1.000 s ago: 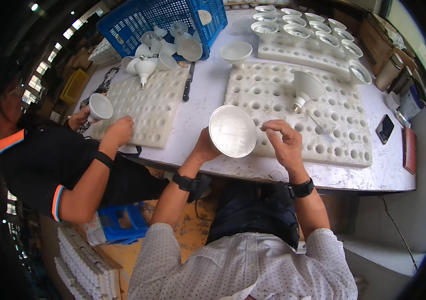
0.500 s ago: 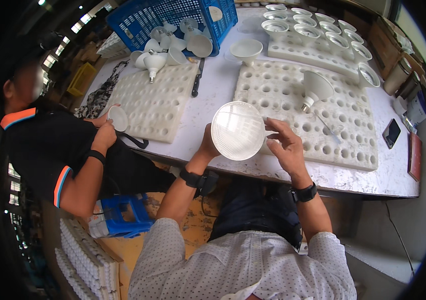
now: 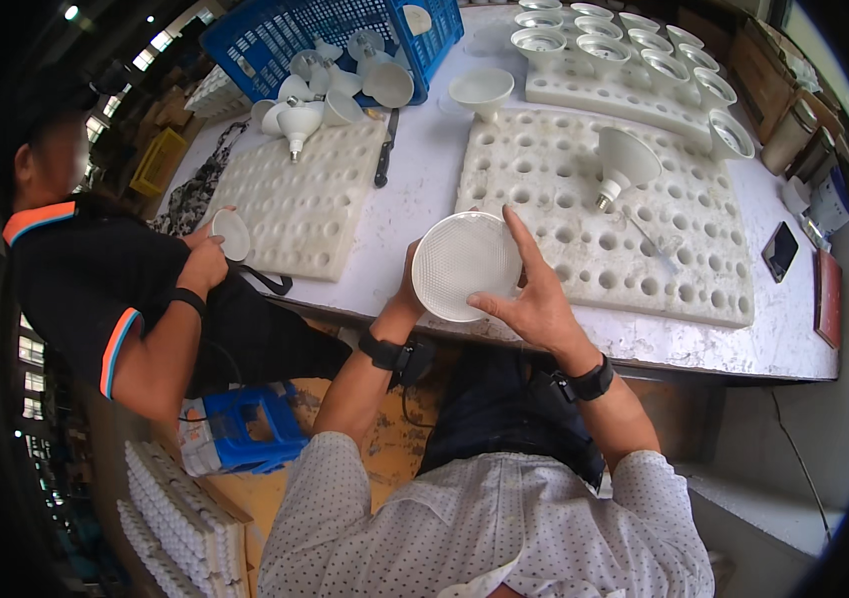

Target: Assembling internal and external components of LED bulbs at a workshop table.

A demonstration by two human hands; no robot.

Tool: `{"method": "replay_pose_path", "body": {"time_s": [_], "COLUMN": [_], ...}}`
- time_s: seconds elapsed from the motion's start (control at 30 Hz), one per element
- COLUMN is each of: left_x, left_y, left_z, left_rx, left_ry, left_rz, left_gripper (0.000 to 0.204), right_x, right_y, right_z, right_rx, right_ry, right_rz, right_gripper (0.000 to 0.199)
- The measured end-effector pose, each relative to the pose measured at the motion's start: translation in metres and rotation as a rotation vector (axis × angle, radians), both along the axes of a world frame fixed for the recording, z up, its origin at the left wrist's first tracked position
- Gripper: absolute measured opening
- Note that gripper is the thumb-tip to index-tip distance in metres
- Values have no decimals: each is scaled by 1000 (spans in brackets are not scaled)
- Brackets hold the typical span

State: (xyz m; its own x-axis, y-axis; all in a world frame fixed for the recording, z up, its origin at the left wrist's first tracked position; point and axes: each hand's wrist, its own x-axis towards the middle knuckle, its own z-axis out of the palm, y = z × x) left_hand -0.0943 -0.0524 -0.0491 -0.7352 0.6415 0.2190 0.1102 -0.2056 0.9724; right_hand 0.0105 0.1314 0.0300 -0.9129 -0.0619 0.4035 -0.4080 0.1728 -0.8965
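Observation:
Above the table's near edge I hold a white reflector lamp [image 3: 464, 261], its round textured lens facing up toward me. My left hand [image 3: 407, 297] supports it from the left, with its fingers mostly hidden behind the lamp. My right hand [image 3: 544, 304] closes round the right side, thumb on the lens near the lower rim and fingers along the edge. The lamp's base is hidden below the lens. Another white lamp [image 3: 629, 164] with a metal screw base lies on the white foam tray [image 3: 544, 234] full of round holes, beside a thin pale stick [image 3: 652, 242].
At left, a co-worker [image 3: 95, 289] holds a white disc [image 3: 231, 235] by a second foam tray [image 3: 330, 224]. A black-handled knife [image 3: 382, 161], a blue crate [image 3: 429, 50] spilling lamps and a cup-shaped lamp [image 3: 484, 90] stand farther back. A phone [image 3: 779, 259] lies right.
My right hand has moved left onto the lamp, its thumb now over the lens. The lamp has tilted a little, and the glare on its lens has faded.

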Motion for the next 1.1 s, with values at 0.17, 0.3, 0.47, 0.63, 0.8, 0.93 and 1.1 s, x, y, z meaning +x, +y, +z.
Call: {"method": "replay_pose_path", "body": {"time_s": [0.17,0.3,0.47,0.63,0.8,0.93,1.1], "left_x": [3,9,11,16,16,14,15], "left_y": [-2,-1,16,16,12,13,12], "left_z": [-2,0,6,24,43,49,53], "left_rx": [71,111,-9,-251,-394,-431,-468], "left_ry": [20,-109,57,518,890,989,983], "left_rz": [-37,32,257,483,524,533,530], "left_gripper": [53,47,46,38,29,28,29], "right_x": [-4,-11,-6,-9,-11,-14,-19], "right_y": [0,7,-10,-12,-6,0,4], "right_z": [-16,-15,-1,2,-5,-9,-18], "right_rx": [-190,-198,237,334,249,186,193], "right_ry": [-59,-12,241,180,184,147,167], "right_rz": [54,-161,-159,-166,-85,-26,5], "right_gripper": [72,63,106,109,110,108,110]}}
